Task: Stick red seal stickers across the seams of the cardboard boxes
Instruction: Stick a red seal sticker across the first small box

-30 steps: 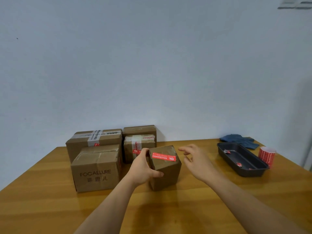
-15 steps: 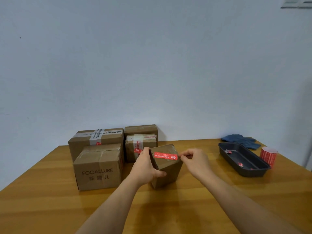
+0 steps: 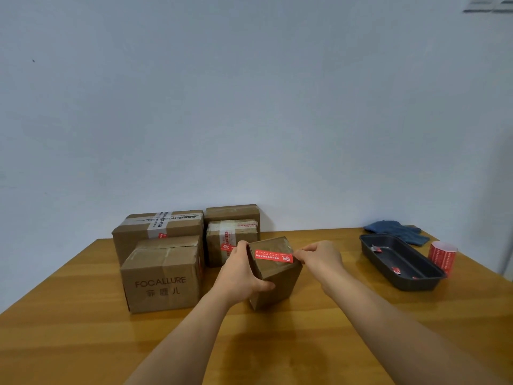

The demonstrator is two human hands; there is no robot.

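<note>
A small cardboard box stands tilted on the wooden table, raised on one edge. My left hand grips its left side. A red seal sticker lies across the top of the box. My right hand has its fingertips pinched at the right end of that sticker, at the box's upper right corner. Behind and to the left stand other cardboard boxes: one printed FOCALLURE, a taped one, and one with a red sticker on white tape.
A black tray with a few red scraps sits on the right. A roll of red stickers stands just beyond it. A blue cloth lies at the back right. A plain wall is behind the table.
My right hand moved in from open air to the right end of the sticker and pinched there. The box has tipped a little further under my left hand.
</note>
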